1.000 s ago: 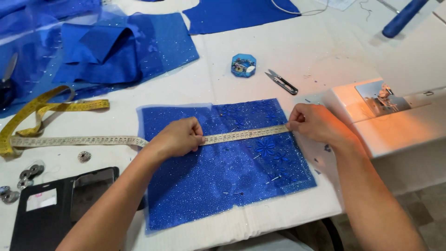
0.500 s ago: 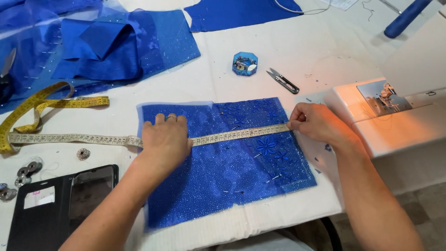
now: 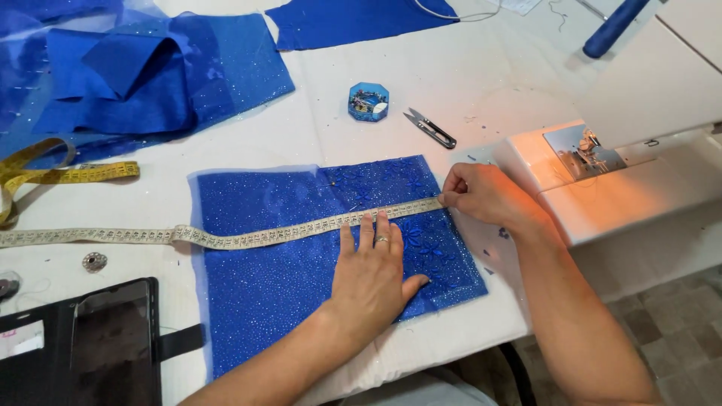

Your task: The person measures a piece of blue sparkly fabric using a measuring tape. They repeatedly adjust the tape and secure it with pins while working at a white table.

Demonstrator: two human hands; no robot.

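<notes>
A rectangular piece of glittery blue fabric [image 3: 278, 256] lies flat on the white table [image 3: 481, 90]. A cream measuring tape [image 3: 248, 238] runs across it from the left table edge to the fabric's right edge. My right hand [image 3: 481, 197] pinches the tape's end at the fabric's right edge. My left hand [image 3: 372, 274] rests flat on the fabric, fingers spread, fingertips touching the tape from below.
A white sewing machine [image 3: 624, 165] with its light on stands at the right. Thread snips [image 3: 430, 128] and a small blue pin box [image 3: 368, 101] lie behind the fabric. More blue fabric [image 3: 150, 75], a yellow tape [image 3: 68, 173] and a black phone case [image 3: 83, 342] sit at left.
My left hand slid right along the tape, from the fabric's left part to its middle, and now lies flat below the tape. My right hand stayed on the tape end.
</notes>
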